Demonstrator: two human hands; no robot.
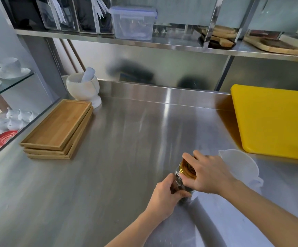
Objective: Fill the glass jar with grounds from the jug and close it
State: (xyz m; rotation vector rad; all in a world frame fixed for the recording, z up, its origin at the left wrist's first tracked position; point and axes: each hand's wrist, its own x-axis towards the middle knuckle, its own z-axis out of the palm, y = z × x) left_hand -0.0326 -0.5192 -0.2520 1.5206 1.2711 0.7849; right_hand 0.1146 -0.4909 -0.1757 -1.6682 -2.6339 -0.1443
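Head view, looking down at my steel counter (109,157): my left hand (164,196) is wrapped around the body of the glass jar (179,182), fingers and thumb closed tight on the glass. My right hand (207,173) sits on top, fingers curled over the gold lid (187,167) and clamped on its rim. The lid is on the jar's mouth; I cannot tell how far it is screwed down. Dark grounds show through the glass between my hands. The jar stands on the counter near the front, slightly right of centre.

Just behind my right hand stands the white plastic jug (241,166), upright, partly hidden by my wrist; I cannot see what is inside. Beyond it lies a yellow cutting board (273,122). Well away to the left is a stack of wooden trays (59,129), and behind them a white mortar (84,88) with its pestle (88,73) leaning inside.
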